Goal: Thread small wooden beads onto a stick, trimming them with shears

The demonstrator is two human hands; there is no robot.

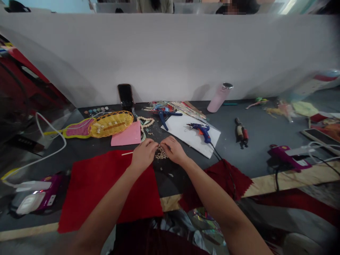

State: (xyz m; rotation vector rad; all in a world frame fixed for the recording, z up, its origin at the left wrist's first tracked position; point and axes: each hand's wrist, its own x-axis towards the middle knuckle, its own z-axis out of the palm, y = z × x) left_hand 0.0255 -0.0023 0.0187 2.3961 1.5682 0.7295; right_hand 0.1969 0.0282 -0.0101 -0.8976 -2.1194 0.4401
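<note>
My left hand [145, 153] is closed, fingertips pinched together, at the middle of the dark table. A thin pale stick [126, 153] sticks out to its left and runs in behind the palm toward the fingers. Close beside it, my right hand [173, 149] is also closed in a pinch, its fingertips nearly meeting the left ones. Whatever lies between the right fingertips is hidden. Below both hands is a small pile of short beige pieces [160, 153]. A large red cloth [106, 187] lies under my left forearm.
A blue glue gun [200, 131] rests on a white board [183, 129], its cord trailing past my right forearm. Around stand a yellow woven basket [111, 124], pink sheet [126, 134], phone [125, 95], pink bottle [220, 97], pliers [241, 132] and purple power strips [290, 157].
</note>
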